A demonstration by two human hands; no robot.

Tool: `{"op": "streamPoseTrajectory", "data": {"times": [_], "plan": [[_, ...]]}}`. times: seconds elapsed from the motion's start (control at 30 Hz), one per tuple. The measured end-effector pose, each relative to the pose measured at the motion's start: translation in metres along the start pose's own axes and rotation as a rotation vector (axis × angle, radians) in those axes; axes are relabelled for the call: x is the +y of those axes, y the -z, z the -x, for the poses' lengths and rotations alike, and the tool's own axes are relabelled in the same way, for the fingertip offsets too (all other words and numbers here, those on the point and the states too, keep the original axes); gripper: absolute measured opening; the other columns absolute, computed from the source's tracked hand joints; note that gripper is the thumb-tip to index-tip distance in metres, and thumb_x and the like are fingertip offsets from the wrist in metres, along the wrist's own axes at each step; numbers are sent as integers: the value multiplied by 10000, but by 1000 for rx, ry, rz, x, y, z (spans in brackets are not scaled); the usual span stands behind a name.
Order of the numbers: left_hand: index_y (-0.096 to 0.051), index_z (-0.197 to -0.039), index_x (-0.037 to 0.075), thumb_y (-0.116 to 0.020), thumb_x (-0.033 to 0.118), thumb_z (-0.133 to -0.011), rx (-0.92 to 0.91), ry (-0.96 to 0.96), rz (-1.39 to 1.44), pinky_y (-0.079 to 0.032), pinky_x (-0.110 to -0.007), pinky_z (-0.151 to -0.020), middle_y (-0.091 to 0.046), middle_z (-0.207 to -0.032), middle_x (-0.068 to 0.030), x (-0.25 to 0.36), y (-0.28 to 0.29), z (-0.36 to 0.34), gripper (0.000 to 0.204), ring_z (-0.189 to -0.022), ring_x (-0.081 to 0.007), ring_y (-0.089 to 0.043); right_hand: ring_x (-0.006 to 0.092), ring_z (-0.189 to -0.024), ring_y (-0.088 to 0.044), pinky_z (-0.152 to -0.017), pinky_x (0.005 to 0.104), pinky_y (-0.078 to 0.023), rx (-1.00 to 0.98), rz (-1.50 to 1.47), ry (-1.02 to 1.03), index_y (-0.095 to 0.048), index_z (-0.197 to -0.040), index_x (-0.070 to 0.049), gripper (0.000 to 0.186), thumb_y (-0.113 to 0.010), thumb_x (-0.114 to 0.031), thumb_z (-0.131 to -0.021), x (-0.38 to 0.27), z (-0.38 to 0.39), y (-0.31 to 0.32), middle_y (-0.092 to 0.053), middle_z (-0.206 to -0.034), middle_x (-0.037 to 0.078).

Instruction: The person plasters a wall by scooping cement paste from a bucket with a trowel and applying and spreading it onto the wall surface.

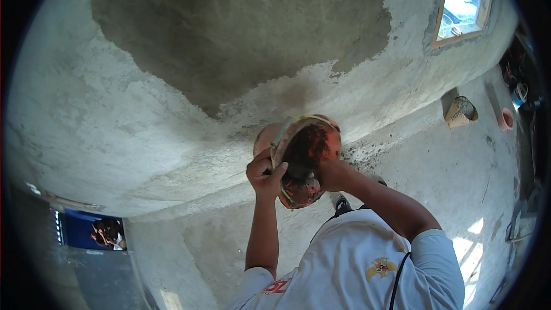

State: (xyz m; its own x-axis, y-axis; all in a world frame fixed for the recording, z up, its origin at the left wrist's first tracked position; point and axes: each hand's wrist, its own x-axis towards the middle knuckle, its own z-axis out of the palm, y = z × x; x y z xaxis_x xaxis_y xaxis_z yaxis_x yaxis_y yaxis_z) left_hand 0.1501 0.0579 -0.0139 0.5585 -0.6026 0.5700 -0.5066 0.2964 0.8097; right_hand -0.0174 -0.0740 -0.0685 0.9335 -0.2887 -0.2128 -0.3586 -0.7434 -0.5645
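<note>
A red bucket point(265, 136) is tilted in front of me, its mouth turned toward me and dark wet mortar point(313, 144) smeared over the inside. My left hand point(267, 173) is closed on the bucket's left rim, by the handle, with the thumb on the near side. Into the mouth from the right reaches my right hand point(332, 174); its fingers are hidden in shadow, so I cannot make out what they hold. Beyond the bucket rises a plastered wall point(143, 103) with a large dark damp patch point(241, 23) of fresh plaster.
Mortar crumbs point(367, 152) lie along the wall's foot. At the right stand an open paper sack point(461, 112) of grey material and a small pink bucket point(505, 119). A framed window point(462, 3) is at upper right. Through a blue opening point(80, 231) at lower left, another person point(108, 232) shows.
</note>
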Motion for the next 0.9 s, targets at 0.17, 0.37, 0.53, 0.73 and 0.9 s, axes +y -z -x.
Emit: {"op": "streamPoseTrajectory", "data": {"times": [0.17, 0.37, 0.53, 0.73, 0.9], "plan": [[-372, -583, 46, -751, -51, -631, -154, 6, 87, -362, -294, -613, -573, -702, -63, -15, -21, -6, 394, -634, -135, -465, 264, -616, -686, -570, 407, -554, -47, -605, 46, -723, -1089, -27, 289, -657, -248, -915, 34, -13, -4, -694, -756, 161], [-386, -584, 37, -759, -43, -627, -265, 58, 57, -388, -302, -639, -605, -739, -69, -22, -28, -19, 383, -661, -146, -498, 125, -495, -553, -428, 281, -432, -353, -1143, -209, -714, -1074, -63, 332, -671, -377, -976, 48, -17, -11, -634, -729, 49], [-418, -587, 33, -780, -31, -642, -333, 80, -90, -394, -301, -666, -618, -758, -64, -32, -22, -15, 372, -674, -148, -503, 110, -486, -523, -413, 257, -389, -407, -1520, -163, -682, -1085, -44, 357, -648, -391, -1005, 59, -24, 0, -634, -749, 43], [-706, -925, -61, -734, 19, -770, 173, 259, 92, -475, -310, -748, -680, -869, -75, -47, 3, -18, 176, -780, -168, -615, 101, -464, -474, -394, 254, -356, -457, -1571, -87, -625, -1158, -11, 346, -550, -335, -1064, 87, 15, 22, -619, -737, 70], [-667, -1138, -128, -670, 13, -773, 293, 438, 443, -518, -373, -934, -706, -1055, -159, -56, -1, 1, 392, -959, -249, -678, 113, -421, -431, -370, 257, -334, -338, -1848, -33, -631, -1135, 4, 350, -512, -320, -1076, 128, 69, 33, -595, -708, 104]]}}
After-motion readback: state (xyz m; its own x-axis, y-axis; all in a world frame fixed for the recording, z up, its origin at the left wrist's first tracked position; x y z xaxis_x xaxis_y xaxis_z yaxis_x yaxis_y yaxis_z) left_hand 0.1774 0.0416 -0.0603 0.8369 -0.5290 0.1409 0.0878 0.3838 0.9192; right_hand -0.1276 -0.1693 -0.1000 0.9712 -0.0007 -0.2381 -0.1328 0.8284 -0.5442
